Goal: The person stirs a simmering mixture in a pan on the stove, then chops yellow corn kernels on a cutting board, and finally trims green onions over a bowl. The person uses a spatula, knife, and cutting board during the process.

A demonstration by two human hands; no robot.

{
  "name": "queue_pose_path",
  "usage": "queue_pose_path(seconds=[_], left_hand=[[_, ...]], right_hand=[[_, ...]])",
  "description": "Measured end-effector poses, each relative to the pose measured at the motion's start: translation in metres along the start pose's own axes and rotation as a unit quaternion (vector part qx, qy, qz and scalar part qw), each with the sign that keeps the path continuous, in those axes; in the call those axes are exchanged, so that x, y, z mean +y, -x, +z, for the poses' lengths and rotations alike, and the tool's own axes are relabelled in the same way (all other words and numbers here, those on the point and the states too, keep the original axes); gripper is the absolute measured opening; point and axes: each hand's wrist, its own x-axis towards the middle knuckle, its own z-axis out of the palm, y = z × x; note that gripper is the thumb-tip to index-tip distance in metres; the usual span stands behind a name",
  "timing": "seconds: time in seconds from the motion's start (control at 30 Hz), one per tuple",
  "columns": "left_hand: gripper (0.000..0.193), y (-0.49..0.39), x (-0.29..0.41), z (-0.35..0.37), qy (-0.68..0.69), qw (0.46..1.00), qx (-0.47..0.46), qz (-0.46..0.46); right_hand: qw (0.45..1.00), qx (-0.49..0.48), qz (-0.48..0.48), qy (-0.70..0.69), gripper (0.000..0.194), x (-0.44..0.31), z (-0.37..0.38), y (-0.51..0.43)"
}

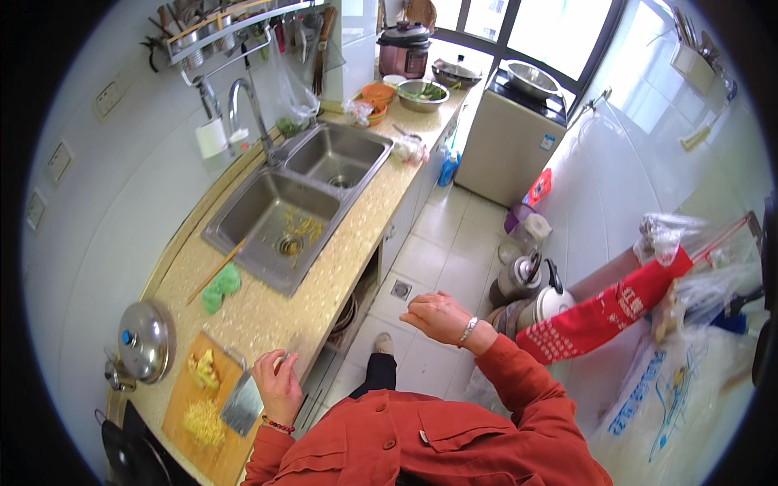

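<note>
My left hand [278, 381] is beside the cleaver [240, 406], fingers bent. A small dark spot shows between thumb and fingers, and I cannot tell whether it is an object or shadow. The cleaver's blade lies across the right edge of a wooden cutting board [185, 452]; its handle is not visible. On the board are a heap of finely chopped yellow pieces [204, 421] and, above it, larger yellow pieces that look like ginger [205, 369]. My right hand [440, 319] hangs over the floor with fingers loosely bunched; its palm is hidden.
Beyond the board lie a green plastic bag [221, 288] and a chopstick [217, 271]. The double steel sink [255, 194] holds yellow peelings [304, 228]. A pot lid [144, 341] leans at the wall. Pots [518, 276] and a red bag [602, 313] stand right.
</note>
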Motion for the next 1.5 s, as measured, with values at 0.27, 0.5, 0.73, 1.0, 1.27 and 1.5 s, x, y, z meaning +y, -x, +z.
queue_pose_path(seconds=[0.27, 0.5, 0.73, 1.0, 1.27, 1.5], left_hand=[[0.039, -0.219, 0.03, 0.128, 0.093, 0.993, 0.017, 0.072], [0.032, -0.378, 0.074, 0.232, 0.133, 0.98, -0.013, 0.145], [0.025, -0.432, 0.106, 0.305, 0.106, 0.993, 0.023, -0.036], [0.024, -0.483, 0.139, 0.349, 0.064, 0.979, 0.066, -0.182], [0.021, -0.563, 0.133, 0.423, 0.111, 0.946, 0.137, -0.271], [0.022, -0.67, 0.141, 0.472, 0.207, 0.935, 0.131, -0.255]], right_hand=[[0.986, 0.106, 0.124, -0.019, 0.013, 0.172, -0.112, -0.028], [0.971, 0.121, 0.184, -0.093, 0.014, 0.303, -0.175, -0.057], [0.958, 0.148, 0.11, -0.222, 0.022, 0.456, -0.255, -0.186], [0.926, 0.038, 0.081, -0.367, 0.022, 0.574, -0.303, -0.386], [0.991, 0.034, 0.015, -0.132, 0.024, 0.656, -0.293, -0.559], [0.998, -0.025, -0.037, 0.035, 0.038, 0.688, -0.27, -0.649]])
